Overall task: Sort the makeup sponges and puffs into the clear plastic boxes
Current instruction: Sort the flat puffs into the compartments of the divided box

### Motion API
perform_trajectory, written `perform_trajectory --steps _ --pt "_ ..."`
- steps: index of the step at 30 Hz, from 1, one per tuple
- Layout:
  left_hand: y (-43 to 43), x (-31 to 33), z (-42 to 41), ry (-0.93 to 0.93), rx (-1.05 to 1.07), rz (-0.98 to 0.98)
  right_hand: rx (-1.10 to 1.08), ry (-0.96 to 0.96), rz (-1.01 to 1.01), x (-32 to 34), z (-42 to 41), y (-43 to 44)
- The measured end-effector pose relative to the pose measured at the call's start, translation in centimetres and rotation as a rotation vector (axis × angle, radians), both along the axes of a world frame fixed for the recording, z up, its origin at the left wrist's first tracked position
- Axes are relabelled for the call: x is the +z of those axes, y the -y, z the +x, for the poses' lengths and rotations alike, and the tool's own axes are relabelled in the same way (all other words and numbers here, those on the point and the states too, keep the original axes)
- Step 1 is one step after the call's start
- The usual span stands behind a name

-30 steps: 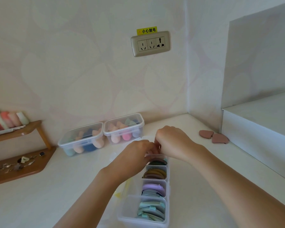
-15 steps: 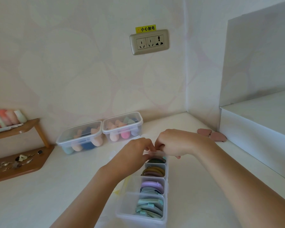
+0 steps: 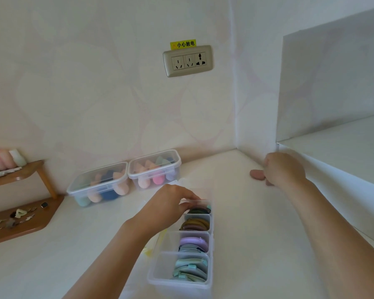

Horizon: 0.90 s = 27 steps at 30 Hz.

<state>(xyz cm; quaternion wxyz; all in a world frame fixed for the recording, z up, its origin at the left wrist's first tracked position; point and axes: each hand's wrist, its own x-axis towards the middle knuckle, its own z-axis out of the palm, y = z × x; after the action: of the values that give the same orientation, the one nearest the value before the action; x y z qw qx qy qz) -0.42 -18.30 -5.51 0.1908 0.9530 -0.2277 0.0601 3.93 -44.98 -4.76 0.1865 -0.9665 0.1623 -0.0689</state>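
A long clear divided box lies in front of me, its compartments holding flat puffs in teal, lilac, olive and dark green. My left hand grips the box's far end rim. My right hand has reached to the back right corner and rests over the dusty-pink puffs; one puff pokes out to its left, and whether the fingers grip it is hidden. Two lidded clear boxes of coloured sponges stand against the back wall.
A wooden two-tier stand with small trinkets and pastel bottles sits at the left. A raised white ledge runs along the right. A wall socket is above the boxes.
My right hand left the far end of the divided box and moved right to the pink puffs in the corner. My left hand stayed at the box's far end.
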Motion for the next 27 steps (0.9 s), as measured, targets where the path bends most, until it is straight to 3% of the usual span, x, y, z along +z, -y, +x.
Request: perform_trajectory --steps 5,8,14,19,21,23,27 --pt "0.1 -0.4 0.1 0.01 0.01 0.009 -0.109 -0.151 0.08 -0.9 -0.4 -0.1" --pt "0.0 -0.3 0.1 0.026 -0.002 0.003 -0.059 -0.175 -0.016 -0.6 -0.7 -0.6" --pt "0.2 -0.2 -0.3 0.004 0.007 -0.002 0.116 -0.413 -0.064 -0.1 -0.8 -0.5" --pt "0.2 -0.2 -0.2 -0.005 0.012 -0.005 0.158 -0.396 -0.147 -0.2 -0.7 -1.4" --pt "0.2 -0.3 -0.2 -0.003 0.017 -0.007 0.125 -0.299 -0.12 -0.5 -0.4 -1.6" --pt "0.2 -0.3 -0.2 0.001 0.016 -0.012 0.104 -0.083 -0.045 -0.9 0.1 -1.6" --pt "0.2 -0.3 -0.3 0.003 0.015 -0.03 0.301 0.394 0.355 -0.7 0.3 -3.4"
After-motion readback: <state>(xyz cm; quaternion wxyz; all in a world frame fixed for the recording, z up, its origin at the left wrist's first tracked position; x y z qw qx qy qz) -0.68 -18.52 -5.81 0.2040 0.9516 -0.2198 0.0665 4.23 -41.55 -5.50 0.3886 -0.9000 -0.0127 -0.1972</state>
